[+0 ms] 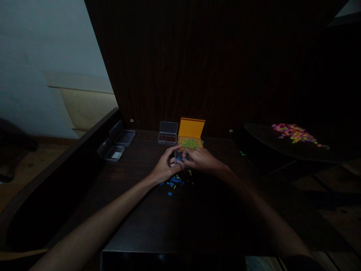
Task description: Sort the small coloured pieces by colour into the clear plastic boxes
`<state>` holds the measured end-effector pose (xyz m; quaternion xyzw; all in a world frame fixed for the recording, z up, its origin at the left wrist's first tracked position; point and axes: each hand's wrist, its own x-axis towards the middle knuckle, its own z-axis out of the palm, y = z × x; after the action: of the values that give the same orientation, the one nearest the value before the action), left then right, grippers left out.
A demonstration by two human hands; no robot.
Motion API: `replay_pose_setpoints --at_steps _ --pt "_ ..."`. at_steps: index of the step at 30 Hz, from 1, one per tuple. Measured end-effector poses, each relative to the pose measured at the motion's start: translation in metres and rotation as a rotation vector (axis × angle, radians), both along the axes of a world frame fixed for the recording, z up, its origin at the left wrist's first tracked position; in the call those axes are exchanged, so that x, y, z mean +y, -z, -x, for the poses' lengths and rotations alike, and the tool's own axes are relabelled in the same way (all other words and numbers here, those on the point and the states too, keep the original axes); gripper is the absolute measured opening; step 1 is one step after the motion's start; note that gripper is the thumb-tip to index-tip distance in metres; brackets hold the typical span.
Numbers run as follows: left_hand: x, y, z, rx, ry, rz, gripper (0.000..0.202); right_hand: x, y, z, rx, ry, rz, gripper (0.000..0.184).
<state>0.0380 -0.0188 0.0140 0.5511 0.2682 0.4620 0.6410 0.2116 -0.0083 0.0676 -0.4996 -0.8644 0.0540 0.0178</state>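
My left hand (165,165) curls round the left side of a small clear plastic box (177,154) on the dark table, its thumb along the near edge. A few blue pieces lie inside the box. Over the box's right part, my right hand (203,160) has thumb and fingertips pinched together; whatever is between them is too small to make out. Just nearer than both hands, a loose pile of small blue pieces (176,181) mixed with some yellow ones (190,172) is scattered on the table.
Behind my hands stand an open yellow box (191,127) with green pieces and an open clear box (168,127) with reddish-brown bits. Two more open clear cases (128,137) sit at the left by the table's raised side. Colourful small items (296,134) are heaped on a dark surface at right.
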Motion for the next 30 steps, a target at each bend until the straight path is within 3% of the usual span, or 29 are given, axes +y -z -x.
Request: replay_pose_setpoints --at_steps 14,22,26,30 --pt "0.0 0.0 0.0 -0.036 0.022 0.042 0.066 0.001 0.002 -0.004 -0.028 -0.059 -0.02 0.036" --pt "0.008 0.004 0.005 -0.01 -0.024 0.034 0.066 -0.003 -0.016 -0.003 0.137 -0.032 -0.074 0.024" --pt "0.016 0.005 0.011 0.044 -0.089 0.015 0.068 -0.008 -0.025 -0.003 0.201 -0.145 0.055 0.017" --pt "0.021 0.005 0.016 0.073 -0.145 -0.015 0.067 -0.011 -0.018 0.001 0.153 -0.334 0.233 0.012"
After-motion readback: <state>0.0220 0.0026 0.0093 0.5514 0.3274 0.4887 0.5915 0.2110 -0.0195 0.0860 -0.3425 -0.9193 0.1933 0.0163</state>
